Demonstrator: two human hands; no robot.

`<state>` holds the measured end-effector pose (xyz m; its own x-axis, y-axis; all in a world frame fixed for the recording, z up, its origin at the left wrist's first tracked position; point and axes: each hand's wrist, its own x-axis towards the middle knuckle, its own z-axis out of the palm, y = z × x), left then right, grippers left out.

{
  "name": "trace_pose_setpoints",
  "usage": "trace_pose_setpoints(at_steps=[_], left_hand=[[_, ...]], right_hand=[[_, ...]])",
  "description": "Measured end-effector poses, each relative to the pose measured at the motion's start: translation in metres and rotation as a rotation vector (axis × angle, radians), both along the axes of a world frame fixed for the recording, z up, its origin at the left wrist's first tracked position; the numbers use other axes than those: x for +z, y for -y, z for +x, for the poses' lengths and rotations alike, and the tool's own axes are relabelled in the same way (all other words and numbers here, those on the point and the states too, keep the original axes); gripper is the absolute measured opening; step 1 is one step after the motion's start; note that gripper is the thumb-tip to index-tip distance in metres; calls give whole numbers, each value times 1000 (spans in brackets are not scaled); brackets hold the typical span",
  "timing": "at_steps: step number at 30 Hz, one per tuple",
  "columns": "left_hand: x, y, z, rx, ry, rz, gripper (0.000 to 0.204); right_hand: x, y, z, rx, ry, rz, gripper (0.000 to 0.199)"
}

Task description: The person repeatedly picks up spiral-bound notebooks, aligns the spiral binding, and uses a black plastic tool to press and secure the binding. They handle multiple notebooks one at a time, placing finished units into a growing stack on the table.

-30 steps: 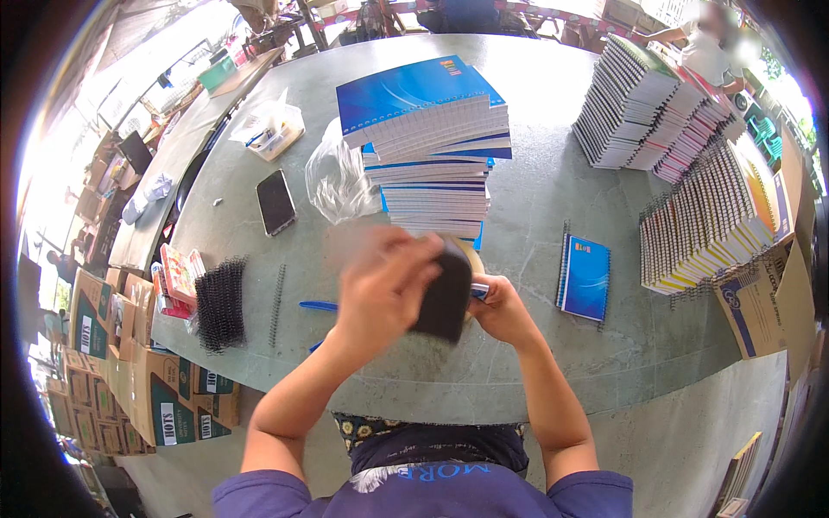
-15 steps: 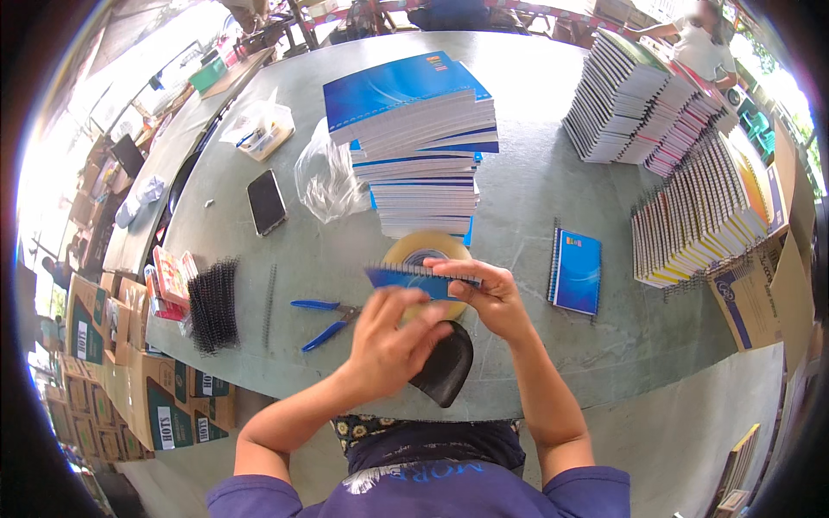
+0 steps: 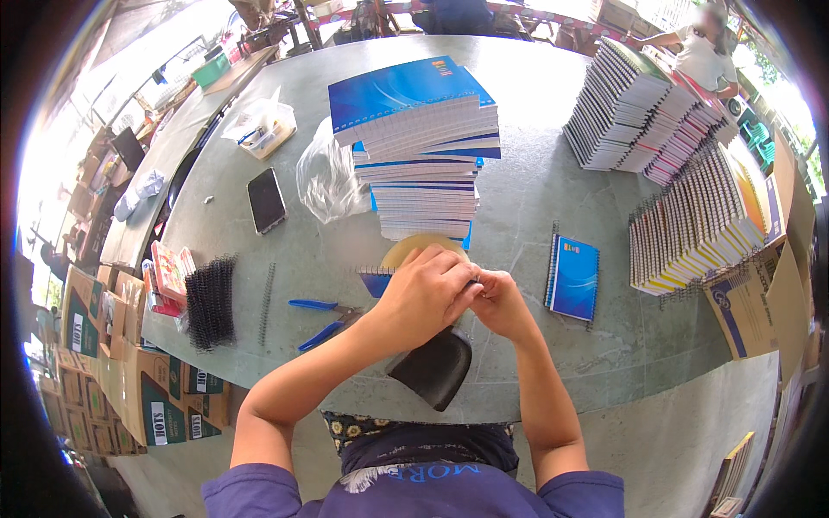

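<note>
Hands: left hand [image 3: 423,293] and right hand [image 3: 499,298] meet at the near worktop edge, fingers curled shut on a small blue spiral-bound notebook [image 3: 376,280]; only its left corner and coil show past the left hand.
Grip detail: exact pinch point hidden behind the knuckles.
Under hands: round tan disc [image 3: 414,246], possibly a tape roll, partly covered; cannot tell whether it is touched.
Near left: blue-handled pliers [image 3: 321,316] lying on the grey-green stone worktop [image 3: 535,198]; a loose black wire coil [image 3: 268,302] and a bundle of black binding coils [image 3: 210,300] further left.
Near right: one finished blue notebook [image 3: 573,278] lying flat, apart from the hands.
Behind: tall stack of blue-covered notebooks [image 3: 420,147]; black phone [image 3: 266,199]; clear plastic bag [image 3: 326,180].
Near edge: black pouch [image 3: 433,367] below the hands.
Step, as judged: working the coil end of the held notebook.
Next move calls for: steady hold with one hand; pliers within left reach if the wire end needs crimping.
</note>
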<state>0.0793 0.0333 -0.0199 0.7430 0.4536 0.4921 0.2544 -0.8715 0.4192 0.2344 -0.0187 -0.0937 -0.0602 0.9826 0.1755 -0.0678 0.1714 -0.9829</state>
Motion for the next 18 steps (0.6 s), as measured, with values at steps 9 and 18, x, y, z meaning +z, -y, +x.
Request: trace_pose_setpoints(at_steps=[9, 18], left_hand=[[3, -2, -2, -61, -44, -72, 19], [12, -7, -7, -157, -12, -180, 25]], right_hand=[[1, 2, -3, -8, 85, 40, 17], [8, 3, -2, -34, 219, -20, 16]])
